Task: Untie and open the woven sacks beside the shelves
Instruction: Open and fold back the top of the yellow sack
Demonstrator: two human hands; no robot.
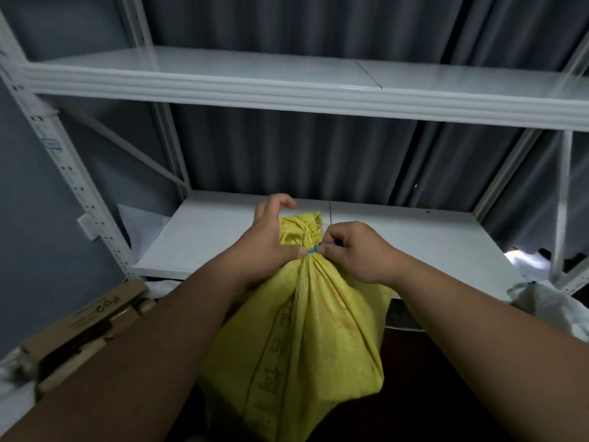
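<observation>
Head view: yellow woven plastic sack (306,339) upright against front edge of lower white metal shelf (204,237); left hand (267,240) gripping gathered neck; right hand (353,250) pinching blue tie (313,250).

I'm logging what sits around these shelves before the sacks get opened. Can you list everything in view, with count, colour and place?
woven sack: one, yellow, centre foreground, neck gathered and tied
tie: one, blue, round the sack's neck
shelving unit: one, white metal, two shelves showing, behind the sack
curtain: one, dark grey, pleated, behind the shelves
cardboard box: one, brown, lower left
white sacking: pale material, count unclear, lower right by the shelf leg
left hand: one, against the left side of the sack's neck, thumb at the tie
right hand: one, fingers pinching the tie
</observation>
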